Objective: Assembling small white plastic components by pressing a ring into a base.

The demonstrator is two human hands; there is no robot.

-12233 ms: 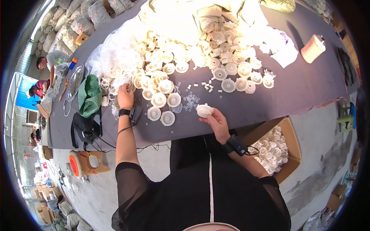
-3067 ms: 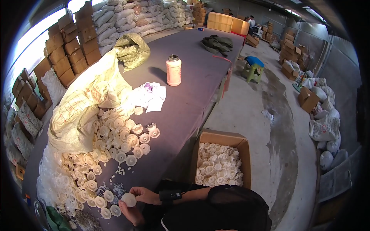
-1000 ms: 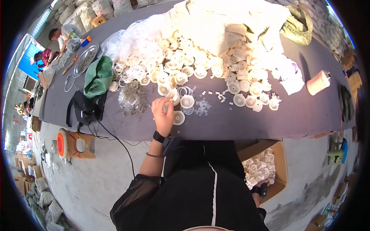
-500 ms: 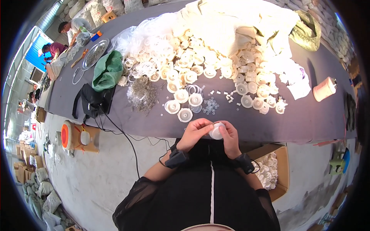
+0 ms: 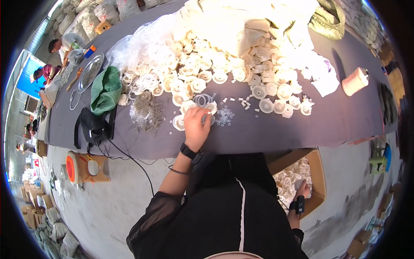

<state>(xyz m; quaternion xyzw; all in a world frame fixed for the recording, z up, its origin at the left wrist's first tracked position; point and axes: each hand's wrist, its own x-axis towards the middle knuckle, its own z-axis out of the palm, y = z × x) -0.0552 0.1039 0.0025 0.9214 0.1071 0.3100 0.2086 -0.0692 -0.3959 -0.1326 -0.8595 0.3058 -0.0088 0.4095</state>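
My left hand (image 5: 197, 129) reaches over the table's front part, fingers curled down among white round plastic parts. Whatever its fingertips close on is hidden beneath them. Beside it lie a cup-shaped white part (image 5: 178, 122), several clear rings (image 5: 202, 100) and a scatter of tiny clear rings (image 5: 224, 116). Low on the right, my right hand (image 5: 304, 190) is inside a cardboard box (image 5: 318, 179) filled with white plastic parts (image 5: 288, 178). A pale round plastic part (image 5: 298, 184) shows at its fingers, which are partly hidden.
A large heap of white parts (image 5: 189, 64) covers the table's middle, with a pile of small metal pieces (image 5: 145, 111) to its left. A green bag (image 5: 105, 90), a black pouch (image 5: 92, 125) with cables and a thread cone (image 5: 355, 81) stand around. Two people work at far left.
My hands were together over the table edge around a white round part. They have separated: the left moved forward to the loose parts, the right down into the box. The view shifted slightly.
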